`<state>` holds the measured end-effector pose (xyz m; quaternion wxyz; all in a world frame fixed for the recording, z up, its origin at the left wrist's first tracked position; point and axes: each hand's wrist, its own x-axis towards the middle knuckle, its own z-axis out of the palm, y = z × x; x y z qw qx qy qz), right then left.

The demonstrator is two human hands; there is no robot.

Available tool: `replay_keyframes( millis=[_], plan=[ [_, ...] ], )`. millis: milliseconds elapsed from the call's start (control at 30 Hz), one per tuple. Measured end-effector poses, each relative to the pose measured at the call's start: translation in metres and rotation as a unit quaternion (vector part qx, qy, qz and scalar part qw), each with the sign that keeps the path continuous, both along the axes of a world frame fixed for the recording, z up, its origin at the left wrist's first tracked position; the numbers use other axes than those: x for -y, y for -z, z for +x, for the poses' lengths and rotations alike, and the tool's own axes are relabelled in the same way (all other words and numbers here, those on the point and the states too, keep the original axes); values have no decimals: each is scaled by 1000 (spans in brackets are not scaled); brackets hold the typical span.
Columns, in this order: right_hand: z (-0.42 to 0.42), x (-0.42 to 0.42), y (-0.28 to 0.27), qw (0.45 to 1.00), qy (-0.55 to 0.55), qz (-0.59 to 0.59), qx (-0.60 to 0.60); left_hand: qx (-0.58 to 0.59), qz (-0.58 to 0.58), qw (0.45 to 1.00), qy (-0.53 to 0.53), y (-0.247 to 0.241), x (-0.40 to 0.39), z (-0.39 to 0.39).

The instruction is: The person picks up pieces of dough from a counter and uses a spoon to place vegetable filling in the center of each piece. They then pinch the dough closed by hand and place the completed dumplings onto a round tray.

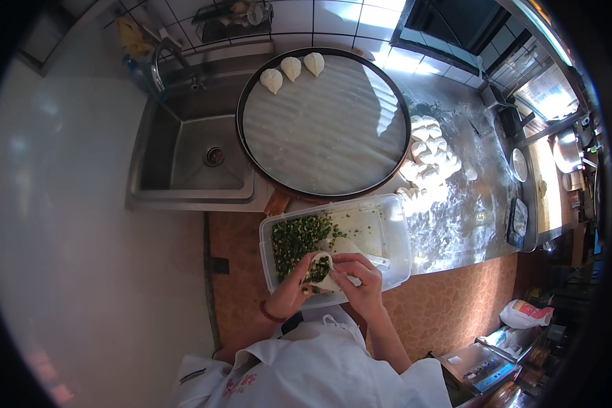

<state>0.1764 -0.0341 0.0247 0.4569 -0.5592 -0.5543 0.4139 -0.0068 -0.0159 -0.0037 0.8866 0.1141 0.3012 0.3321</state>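
Observation:
My left hand (287,291) cups a round dough wrapper (330,283) heaped with chopped green filling (318,269). At the wrapper's right edge, the fingers of my right hand (359,280) pinch the dough. Both hands are over the near side of a clear plastic tub (405,245). More chopped green filling (298,239) fills the tub's left part, and a pale scoop or spatula (352,247) lies partly hidden behind my right hand. Beyond the tub is a large round pan (326,127) with three pleated buns (290,68) along its far left rim.
A steel sink (204,178) with a faucet is left of the pan. To the right, a floured steel worktop (469,214) holds a pile of dough pieces (428,153), a small bowl (518,164) and a scale (517,223). A control panel (492,370) stands at lower right.

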Motion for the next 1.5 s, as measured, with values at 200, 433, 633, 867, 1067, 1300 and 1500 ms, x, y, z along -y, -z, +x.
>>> replay_keyframes(
  millis=[200,433,633,867,1067,1300,1500],
  plan=[
    [-3,3,10,997,26,-34,-71,-77,84,993,37,-1,-1,-4],
    [-5,1,5,1000,-3,26,13,-177,173,969,17,-2,-1,3],
    [-6,1,2,999,-9,37,38,-227,234,945,11,5,2,6],
    [-6,1,-1,998,-7,39,39,-58,66,996,-16,-27,-7,6],
    [-6,1,-3,998,-4,42,56,-124,135,983,-12,-7,2,7],
    [-7,-2,-4,983,2,126,137,-164,70,984,3,0,11,8],
    [-7,0,-3,983,-28,94,155,-155,83,984,14,20,19,6]
  ],
)
